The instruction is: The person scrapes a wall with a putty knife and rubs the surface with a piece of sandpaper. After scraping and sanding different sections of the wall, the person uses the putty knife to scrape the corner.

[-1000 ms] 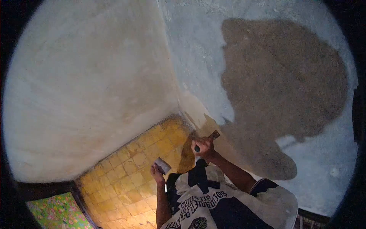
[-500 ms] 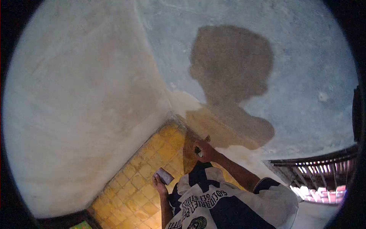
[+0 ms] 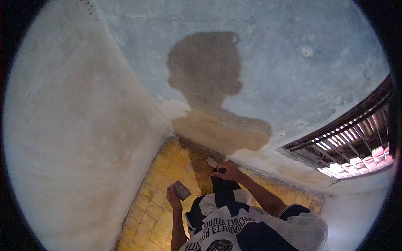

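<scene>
My left hand grips a small grey, flat, roughly rectangular piece by its left edge, above the yellow tiled floor. My right hand is closed around a small tool with a dark handle and a pale flat tip, which points up and left toward the wall's foot. A patterned white and dark shirt fills the lower middle, below both hands.
A blue-grey wall with a head-and-shoulders shadow stands ahead, its lower part patchy. A beige wall meets it at a corner on the left. Yellow tiles cover the floor. A slatted opening is at right.
The view has turned right, so the corner and shadow sit further left. My right hand has turned, and the pale tip now shows above it. My left hand still holds the grey piece.
</scene>
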{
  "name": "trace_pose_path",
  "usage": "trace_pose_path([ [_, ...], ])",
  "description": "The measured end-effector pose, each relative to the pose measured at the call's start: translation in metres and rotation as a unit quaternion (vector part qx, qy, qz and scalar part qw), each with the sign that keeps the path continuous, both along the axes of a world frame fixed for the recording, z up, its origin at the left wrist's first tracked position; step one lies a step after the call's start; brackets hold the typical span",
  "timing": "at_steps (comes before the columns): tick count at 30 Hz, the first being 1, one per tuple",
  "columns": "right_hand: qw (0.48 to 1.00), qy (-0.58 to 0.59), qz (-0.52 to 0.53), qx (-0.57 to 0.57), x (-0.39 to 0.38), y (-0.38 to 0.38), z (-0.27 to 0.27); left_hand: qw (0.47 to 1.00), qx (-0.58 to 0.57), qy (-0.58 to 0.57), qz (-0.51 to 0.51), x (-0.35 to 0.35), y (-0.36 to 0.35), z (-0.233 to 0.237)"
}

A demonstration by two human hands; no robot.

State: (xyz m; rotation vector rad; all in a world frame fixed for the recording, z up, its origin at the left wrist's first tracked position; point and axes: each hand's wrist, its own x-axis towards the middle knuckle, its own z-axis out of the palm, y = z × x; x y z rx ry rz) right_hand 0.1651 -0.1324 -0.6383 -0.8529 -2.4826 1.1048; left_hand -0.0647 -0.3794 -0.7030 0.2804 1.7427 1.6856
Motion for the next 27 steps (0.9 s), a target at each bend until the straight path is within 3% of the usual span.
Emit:
trace_pose_path([
  [1, 1.0, -0.021, 0.008, -0.007, 0.003, -0.002, 0.023, 1.0, -0.015, -0.006, -0.004, 0.005, 0.002, 0.0],
  [4, 0.991, 0.042, 0.053, 0.115, 0.006, 0.018, -0.014, 0.999, -0.046, 0.0, -0.01, 0.016, 0.023, 0.008],
  [6, 0.97, 0.15, 0.069, 0.176, -0.005, 0.026, 0.024, 0.998, -0.058, 0.024, -0.017, 0.025, 0.024, 0.018],
  [9, 0.942, 0.222, 0.153, 0.2, -0.024, 0.04, 0.09, 0.993, -0.049, -0.001, 0.105, 0.049, 0.007, 0.034],
  [10, 0.936, 0.225, 0.187, 0.195, -0.028, 0.059, 0.09, 0.994, -0.023, -0.016, 0.109, 0.052, 0.012, 0.02],
  [13, 0.951, 0.246, 0.092, 0.165, -0.036, 0.133, 0.002, 0.99, 0.031, -0.038, 0.135, 0.058, 0.02, -0.029],
  [16, 0.928, 0.274, 0.174, 0.183, -0.035, 0.155, -0.028, 0.982, 0.033, -0.047, 0.179, 0.085, 0.037, -0.029],
  [19, 0.906, 0.282, 0.238, 0.207, -0.034, 0.124, 0.002, 0.977, 0.007, -0.059, 0.203, 0.104, 0.058, 0.002],
  [22, 0.907, 0.28, 0.191, 0.25, -0.049, 0.15, 0.015, 0.969, 0.006, -0.045, 0.245, 0.12, 0.077, 0.001],
  [25, 0.907, 0.278, 0.219, 0.229, -0.057, 0.15, 0.004, 0.97, 0.004, -0.035, 0.241, 0.125, 0.084, -0.008],
  [27, 0.896, 0.306, 0.226, 0.231, -0.066, 0.141, 0.036, 0.969, -0.033, -0.003, 0.246, 0.13, 0.089, -0.003],
])
